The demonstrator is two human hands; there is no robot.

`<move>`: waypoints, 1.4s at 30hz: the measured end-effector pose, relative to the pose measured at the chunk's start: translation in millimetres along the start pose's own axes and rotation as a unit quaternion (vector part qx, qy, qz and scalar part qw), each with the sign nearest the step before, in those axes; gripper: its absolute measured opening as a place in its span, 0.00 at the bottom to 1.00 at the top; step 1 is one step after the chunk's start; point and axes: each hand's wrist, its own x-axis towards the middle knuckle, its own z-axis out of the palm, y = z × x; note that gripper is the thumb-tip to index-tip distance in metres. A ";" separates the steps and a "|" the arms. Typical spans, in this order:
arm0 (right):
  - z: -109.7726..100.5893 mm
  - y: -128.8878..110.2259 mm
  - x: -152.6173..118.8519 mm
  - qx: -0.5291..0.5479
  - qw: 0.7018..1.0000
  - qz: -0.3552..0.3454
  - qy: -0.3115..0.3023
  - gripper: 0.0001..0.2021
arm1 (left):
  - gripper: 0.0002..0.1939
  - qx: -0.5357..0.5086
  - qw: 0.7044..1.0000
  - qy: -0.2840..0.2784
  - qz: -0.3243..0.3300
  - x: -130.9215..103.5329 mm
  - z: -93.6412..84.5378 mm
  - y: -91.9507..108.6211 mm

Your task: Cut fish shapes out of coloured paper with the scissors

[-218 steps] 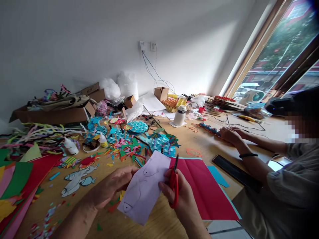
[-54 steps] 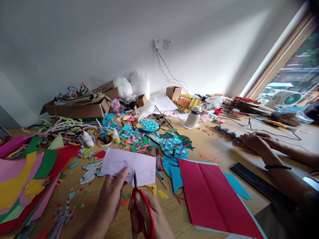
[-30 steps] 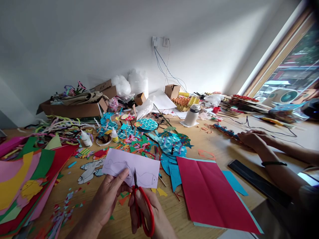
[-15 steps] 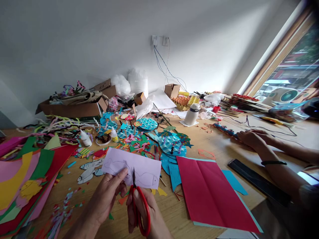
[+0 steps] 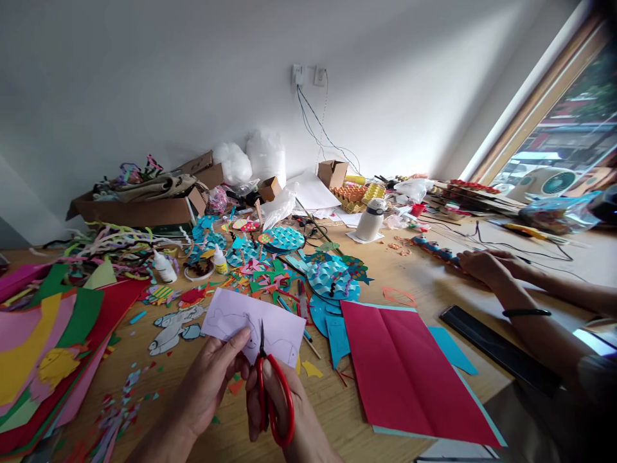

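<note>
My left hand (image 5: 219,360) pinches the lower left part of a lilac sheet of paper (image 5: 279,321), thumb on top. Fish outlines are drawn on the sheet in dark line. In my right hand (image 5: 284,395) is a pair of red-handled scissors (image 5: 276,402), its dark blades pointing up and away from me. The blades lie at the sheet's lower edge near its middle, and seem nearly closed. Cut-out paper fish (image 5: 176,331) lie on the table just left of the sheet.
Coloured paper (image 5: 53,347) is stacked at left; a folded red sheet (image 5: 409,373) lies right. Glue bottles (image 5: 164,267), blue paper-wave pieces (image 5: 332,276) and paper scraps are beyond my hands. A white bottle (image 5: 370,222) stands farther back. Another person's hands (image 5: 486,267) work at right.
The lilac sheet has tilted, its right end dropping toward me. My right hand and the scissors have shifted slightly right. The view has moved a little.
</note>
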 end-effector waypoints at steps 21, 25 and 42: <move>5.1 11.2 -2.9 0.007 0.998 0.010 0.057 0.23 | 0.12 -0.092 0.991 0.092 -0.011 0.7 4.5 -9.2; 2.9 18.5 -0.9 0.009 0.999 0.004 0.051 0.24 | 0.11 -0.094 0.992 0.086 -0.005 0.5 4.6 -9.2; 4.3 21.1 0.9 0.011 0.998 0.009 0.057 0.25 | 0.12 -0.017 0.994 0.111 -0.015 -3.8 -6.2 -17.5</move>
